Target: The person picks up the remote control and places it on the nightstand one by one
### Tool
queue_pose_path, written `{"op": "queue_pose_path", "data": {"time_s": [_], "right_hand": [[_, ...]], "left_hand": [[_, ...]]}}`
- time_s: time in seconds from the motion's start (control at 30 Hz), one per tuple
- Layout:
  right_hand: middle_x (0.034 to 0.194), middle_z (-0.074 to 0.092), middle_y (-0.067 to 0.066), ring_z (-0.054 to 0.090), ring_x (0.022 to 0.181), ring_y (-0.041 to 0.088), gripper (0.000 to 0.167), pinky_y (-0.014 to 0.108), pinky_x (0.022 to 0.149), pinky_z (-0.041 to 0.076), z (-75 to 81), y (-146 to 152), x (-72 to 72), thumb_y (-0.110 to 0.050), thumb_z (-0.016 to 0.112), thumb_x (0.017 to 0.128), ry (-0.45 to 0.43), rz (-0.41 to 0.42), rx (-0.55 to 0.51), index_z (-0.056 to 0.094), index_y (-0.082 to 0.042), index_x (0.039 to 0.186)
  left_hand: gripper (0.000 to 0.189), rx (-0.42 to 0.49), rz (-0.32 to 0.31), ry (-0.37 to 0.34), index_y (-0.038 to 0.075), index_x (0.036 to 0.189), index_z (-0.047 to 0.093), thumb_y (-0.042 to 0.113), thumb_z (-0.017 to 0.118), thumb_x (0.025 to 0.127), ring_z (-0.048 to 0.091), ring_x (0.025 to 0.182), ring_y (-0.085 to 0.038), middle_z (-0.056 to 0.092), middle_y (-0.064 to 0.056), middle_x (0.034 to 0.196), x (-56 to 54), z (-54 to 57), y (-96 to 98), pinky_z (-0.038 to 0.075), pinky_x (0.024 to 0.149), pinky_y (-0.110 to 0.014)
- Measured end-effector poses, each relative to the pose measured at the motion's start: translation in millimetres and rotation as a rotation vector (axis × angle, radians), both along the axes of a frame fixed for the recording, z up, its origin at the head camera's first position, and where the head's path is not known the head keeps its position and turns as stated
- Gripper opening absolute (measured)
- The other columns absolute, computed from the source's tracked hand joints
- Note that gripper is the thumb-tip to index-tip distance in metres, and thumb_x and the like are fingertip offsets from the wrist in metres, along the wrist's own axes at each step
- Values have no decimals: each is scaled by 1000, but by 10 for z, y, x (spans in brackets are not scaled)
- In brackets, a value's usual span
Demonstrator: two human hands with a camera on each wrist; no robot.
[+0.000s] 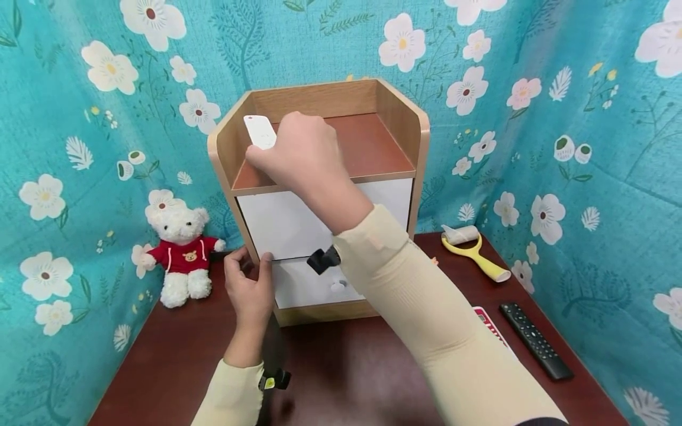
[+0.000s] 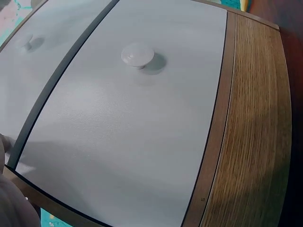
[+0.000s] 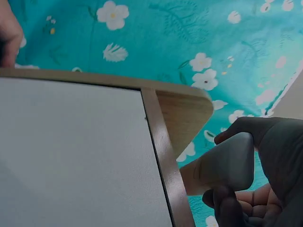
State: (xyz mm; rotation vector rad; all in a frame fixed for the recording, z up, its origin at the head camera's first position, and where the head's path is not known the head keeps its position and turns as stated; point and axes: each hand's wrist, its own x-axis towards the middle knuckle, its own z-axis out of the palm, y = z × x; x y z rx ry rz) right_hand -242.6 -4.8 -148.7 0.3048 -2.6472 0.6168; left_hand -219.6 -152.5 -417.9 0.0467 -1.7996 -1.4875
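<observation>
A small wood-framed cabinet (image 1: 367,92) with two white drawers stands on the table. My right hand (image 1: 301,151) is above its open top shelf (image 1: 367,142), towards the left side. Between thumb and fingers it holds a white, flat, rounded oblong object (image 1: 260,130) with a small reddish dot at one end; the right wrist view shows the object's thick rounded end (image 3: 227,163). My left hand (image 1: 249,290) grips the cabinet's left side edge, thumb at the front, other fingers partly hidden. The lower drawer (image 2: 123,123) has a round white knob (image 2: 138,55).
A white teddy bear (image 1: 183,254) in a red hoodie sits left of the cabinet. To the right lie a yellow-handled lint roller (image 1: 479,254), a black remote control (image 1: 535,340) and a red-and-white flat item (image 1: 490,324), partly behind my right arm. Flowered teal curtain (image 1: 586,177) surrounds the table.
</observation>
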Motion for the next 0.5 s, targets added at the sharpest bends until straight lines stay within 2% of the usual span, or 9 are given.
{"op": "queue_pose_path", "data": {"time_s": [0.2, 0.37, 0.5], "right_hand": [[85, 67, -5, 66, 78, 14, 38, 31, 63, 53, 38, -100, -143, -59, 60, 98, -84, -26, 83, 66, -23, 88], [96, 70, -8, 66, 85, 13, 34, 31, 67, 55, 25, -211, -234, -60, 61, 100, -114, -14, 153, 68, -27, 93], [103, 71, -9, 65, 89, 11, 34, 33, 72, 56, 19, -266, -272, -62, 60, 101, -113, -40, 215, 68, -29, 96]], "left_hand": [[48, 3, 27, -51, -3, 134, 55, 23, 78, 102, 57, 113, -12, 63, -17, 129, 62, -26, 26, 51, 98, -23], [47, -6, 44, -34, -5, 133, 56, 21, 78, 101, 58, 109, -11, 65, -19, 126, 88, -31, 57, 50, 97, -26], [48, -20, 47, -19, -5, 133, 57, 23, 79, 101, 59, 106, -11, 65, -21, 123, 77, 1, 84, 50, 94, -26]]}}
